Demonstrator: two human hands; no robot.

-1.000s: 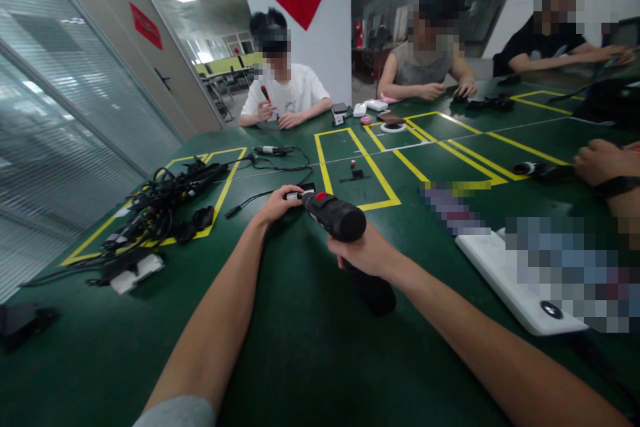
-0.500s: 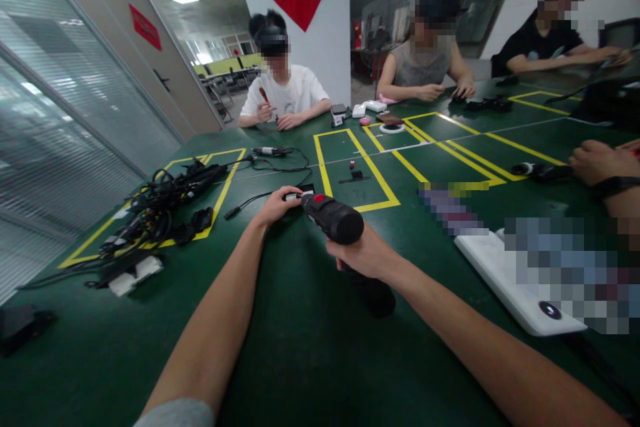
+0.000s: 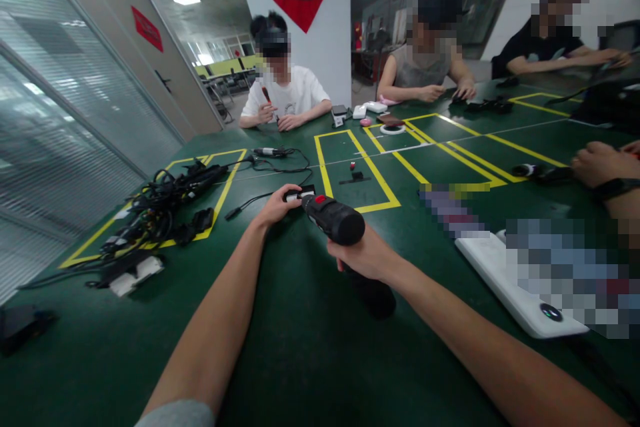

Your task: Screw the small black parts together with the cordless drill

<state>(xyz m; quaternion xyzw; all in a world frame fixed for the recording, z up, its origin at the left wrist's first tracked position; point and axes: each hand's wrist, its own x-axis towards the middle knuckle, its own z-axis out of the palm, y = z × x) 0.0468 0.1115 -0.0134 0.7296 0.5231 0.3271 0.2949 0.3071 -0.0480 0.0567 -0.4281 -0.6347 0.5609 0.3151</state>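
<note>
My right hand (image 3: pixel 364 255) is wrapped round the grip of a black cordless drill (image 3: pixel 336 219) with a red switch on top. The drill points away from me, and its nose reaches a black power adapter (image 3: pixel 309 189) with a white label. My left hand (image 3: pixel 275 205) holds that adapter on the table from the left, fingers bent over it. A black cable (image 3: pixel 253 200) with a plug end lies just left of the hand. The drill hides part of the adapter and the exact contact point of the tip.
Left of me lies a tangle of black cables and adapters (image 3: pixel 165 203) inside yellow tape. Small dark parts (image 3: pixel 357 176) lie within a taped rectangle ahead. A white phone-like device (image 3: pixel 520 287) is at the right. Co-workers sit across the table; another person's hand (image 3: pixel 597 163) is at right.
Almost nothing differs. Both hands, the drill and the adapter keep their places, with only a slight shift of the whole view.
</note>
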